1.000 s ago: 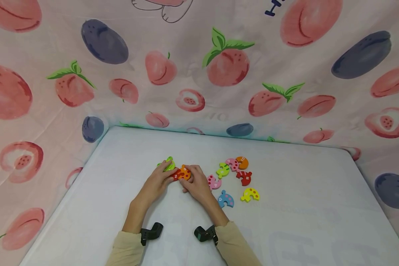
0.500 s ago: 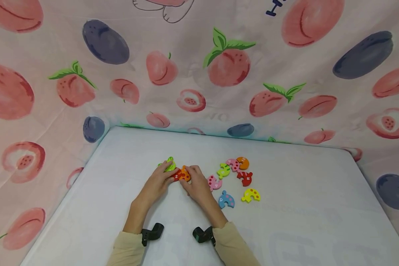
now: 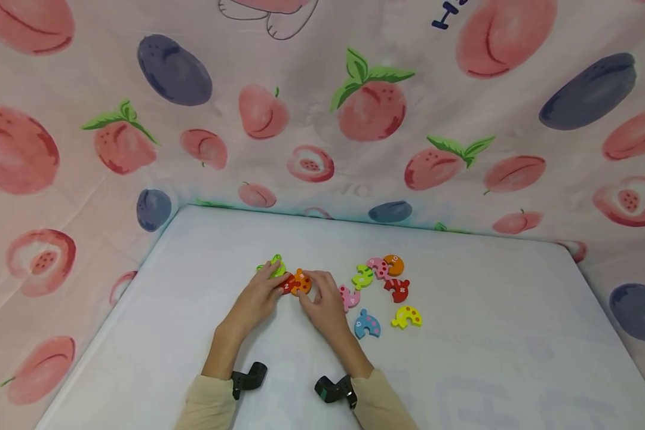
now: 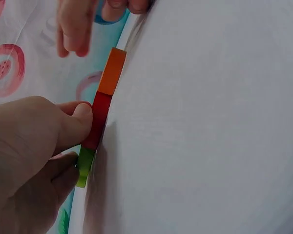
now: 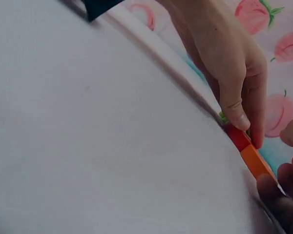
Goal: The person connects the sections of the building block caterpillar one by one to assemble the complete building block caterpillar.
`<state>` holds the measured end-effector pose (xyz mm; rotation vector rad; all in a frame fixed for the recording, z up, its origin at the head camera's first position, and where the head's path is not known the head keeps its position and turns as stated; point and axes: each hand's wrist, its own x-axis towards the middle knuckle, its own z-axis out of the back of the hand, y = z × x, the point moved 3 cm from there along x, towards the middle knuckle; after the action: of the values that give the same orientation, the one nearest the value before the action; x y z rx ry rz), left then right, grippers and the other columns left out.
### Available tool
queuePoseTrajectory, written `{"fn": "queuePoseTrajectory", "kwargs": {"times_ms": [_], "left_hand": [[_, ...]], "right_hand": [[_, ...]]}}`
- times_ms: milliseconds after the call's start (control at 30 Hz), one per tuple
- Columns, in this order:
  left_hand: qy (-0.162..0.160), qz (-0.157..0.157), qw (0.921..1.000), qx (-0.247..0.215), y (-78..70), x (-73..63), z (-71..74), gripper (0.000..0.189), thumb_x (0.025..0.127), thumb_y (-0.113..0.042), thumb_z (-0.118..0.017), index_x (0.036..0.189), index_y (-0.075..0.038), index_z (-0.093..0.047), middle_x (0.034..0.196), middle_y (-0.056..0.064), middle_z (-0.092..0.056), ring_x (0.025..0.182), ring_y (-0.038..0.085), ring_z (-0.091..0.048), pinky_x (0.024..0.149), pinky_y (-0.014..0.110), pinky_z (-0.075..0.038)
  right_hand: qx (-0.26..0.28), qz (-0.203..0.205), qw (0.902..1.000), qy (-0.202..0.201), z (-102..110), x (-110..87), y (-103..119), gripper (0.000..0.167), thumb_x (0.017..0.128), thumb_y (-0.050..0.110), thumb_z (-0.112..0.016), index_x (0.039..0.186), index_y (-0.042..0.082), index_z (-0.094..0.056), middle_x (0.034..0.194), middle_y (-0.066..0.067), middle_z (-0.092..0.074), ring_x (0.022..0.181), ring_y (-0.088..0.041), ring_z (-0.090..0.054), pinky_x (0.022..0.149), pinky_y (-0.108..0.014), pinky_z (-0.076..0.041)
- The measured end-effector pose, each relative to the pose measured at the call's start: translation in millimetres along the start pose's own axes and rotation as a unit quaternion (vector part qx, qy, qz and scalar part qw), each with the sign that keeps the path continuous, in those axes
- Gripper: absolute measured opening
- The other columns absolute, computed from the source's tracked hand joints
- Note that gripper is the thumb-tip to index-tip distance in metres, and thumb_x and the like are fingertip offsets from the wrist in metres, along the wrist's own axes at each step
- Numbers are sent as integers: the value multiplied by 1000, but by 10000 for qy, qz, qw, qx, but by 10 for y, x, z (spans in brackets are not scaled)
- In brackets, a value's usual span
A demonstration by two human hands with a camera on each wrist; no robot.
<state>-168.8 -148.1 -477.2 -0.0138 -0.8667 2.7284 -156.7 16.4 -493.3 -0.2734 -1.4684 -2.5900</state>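
My left hand (image 3: 255, 298) holds the red puzzle piece (image 3: 286, 285) marked 2, thumb and index finger on it, while its other fingers lie over the green piece (image 3: 277, 266). An orange spotted piece (image 3: 301, 283) joins the red one on the right. In the left wrist view, the green (image 4: 85, 163), red (image 4: 100, 117) and orange (image 4: 112, 70) edges form one row on the table. My right hand (image 3: 325, 301) is just right of the orange piece, fingers parted and relaxed, holding nothing; the left wrist view shows its fingertips (image 4: 78, 48) apart from the piece.
Right of my right hand lie loose pieces: pink (image 3: 348, 297), blue (image 3: 367, 324), yellow (image 3: 407, 317) and red (image 3: 398, 290). Green (image 3: 362, 277), pink (image 3: 378, 267) and orange (image 3: 394, 264) ones lie close together behind. A fruit-print cloth (image 3: 312, 107) hangs at the table's back edge.
My right hand has let go of the orange piece and drawn back slightly to the right, its fingers spreading. The left hand has stayed on the red and green pieces.
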Motion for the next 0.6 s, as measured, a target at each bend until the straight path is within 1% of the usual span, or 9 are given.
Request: {"fn": "queuePoseTrajectory", "kwargs": {"times_ms": [67, 100, 133, 200, 267, 300, 367, 500, 600], "left_hand": [[-25, 84, 10000, -17, -16, 5, -16, 39, 95, -17, -61, 133, -9, -59, 155, 12, -38, 148, 34, -26, 114, 54, -33], [-55, 129, 9999, -40, -27, 10, -22, 39, 95, -18, -61, 133, -9, -60, 154, 12, -39, 148, 34, -27, 114, 54, -33], [-99, 159, 9998, -51, -36, 13, -27, 39, 95, -19, -61, 132, -9, -60, 154, 13, -40, 147, 34, -27, 114, 54, -33], [-201, 248, 9994, -105, -58, 19, -38, 38, 95, -20, -61, 131, -7, -62, 152, 15, -42, 147, 36, -28, 115, 54, -32], [-300, 340, 9989, -107, -85, 29, -52, 37, 95, -21, -61, 128, -6, -63, 151, 16, -43, 146, 36, -29, 115, 54, -31], [-355, 372, 9986, -122, -98, 32, -60, 36, 95, -21, -62, 127, -5, -64, 151, 17, -43, 146, 37, -29, 115, 54, -31], [-417, 456, 9980, -114, -123, 36, -80, 36, 95, -23, -62, 125, -3, -64, 151, 17, -42, 146, 38, -28, 116, 53, -30], [-450, 579, 9972, -129, -157, 47, -114, 39, 95, -29, -62, 122, -1, -63, 152, 19, -41, 147, 39, -26, 117, 53, -28], [-402, 689, 9968, -32, -167, 61, -130, 42, 94, -34, -62, 121, -2, -61, 151, 18, -41, 147, 39, -26, 117, 53, -30]], "right_hand": [[36, 324, 9992, -235, 52, -45, 7, 34, 87, 14, -69, 120, 14, -65, 116, -3, -61, 60, -8, -47, 55, -15, -47], [-17, 543, 9978, -376, 84, -69, 12, 32, 87, 12, -69, 118, 13, -65, 113, -3, -62, 60, -6, -48, 55, -14, -47], [-103, 747, 9958, -517, 114, -93, 17, 30, 87, 11, -69, 116, 13, -66, 110, -2, -62, 62, -5, -50, 57, -14, -49], [-297, 1093, 9907, -758, 182, -142, 13, 28, 86, 9, -70, 113, 12, -66, 107, -2, -63, 71, -5, -56, 66, -18, -54], [-473, 1264, 9867, -908, 261, -181, -7, 29, 85, 8, -71, 114, 11, -66, 106, -2, -62, 84, -9, -60, 75, -23, -57], [-560, 1286, 9854, -961, 300, -198, -26, 31, 84, 8, -72, 114, 11, -65, 107, -3, -61, 89, -11, -60, 78, -25, -57], [-705, 1190, 9854, -996, 377, -224, -77, 34, 83, 9, -73, 116, 10, -64, 111, -4, -59, 99, -15, -58, 85, -30, -57], [-1127, 751, 9857, -1001, 518, -265, -182, 46, 80, 11, -77, 122, 11, -60, 119, -8, -55, 108, -20, -52, 90, -37, -56], [-1429, 438, 9847, -901, 595, -280, -230, 56, 77, 15, -80, 127, 11, -57, 125, -11, -54, 114, -24, -52, 93, -41, -55]]}}
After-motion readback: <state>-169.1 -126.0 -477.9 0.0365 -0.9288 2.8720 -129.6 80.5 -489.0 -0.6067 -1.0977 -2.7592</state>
